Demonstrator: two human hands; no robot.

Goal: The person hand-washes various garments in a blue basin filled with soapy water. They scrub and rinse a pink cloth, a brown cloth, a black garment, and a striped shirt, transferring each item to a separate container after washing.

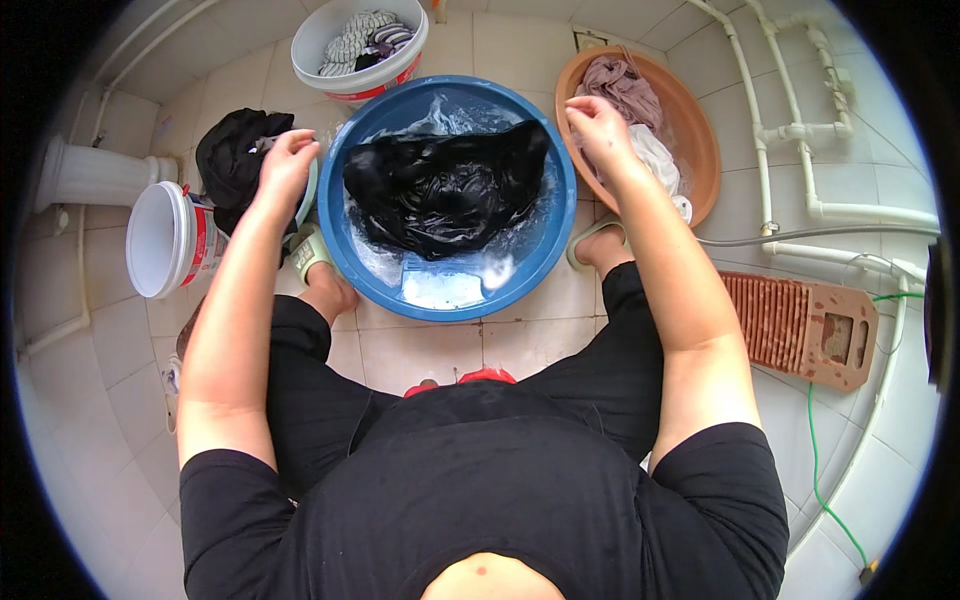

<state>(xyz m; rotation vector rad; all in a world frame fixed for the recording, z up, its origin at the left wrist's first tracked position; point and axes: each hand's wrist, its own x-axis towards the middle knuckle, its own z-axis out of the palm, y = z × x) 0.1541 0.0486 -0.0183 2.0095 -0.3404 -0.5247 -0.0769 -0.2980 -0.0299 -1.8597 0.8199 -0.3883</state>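
A wet black garment (445, 190) lies bunched in a round blue basin (333, 235) with sudsy water, between my feet. At the basin's upper left, my left hand (288, 165) is raised with loosely bent fingers, holding nothing. My right hand (603, 135) hovers by the basin's right rim, its fingers also loosely bent and free of the cloth. Neither hand touches the garment. A dark cloth (235, 160) hangs over a pale container just beyond my left hand. Close to my right hand stands an orange-brown basin (703, 165) holding pinkish and white clothes (622, 90).
A white bucket (310, 45) with striped clothes stands behind the blue basin. Another white bucket (150, 245) lies tilted at the left, near a white pedestal (100, 175). A brown washboard (800, 325) leans at the right, below white wall pipes (760, 150) and a grey hose (820, 232).
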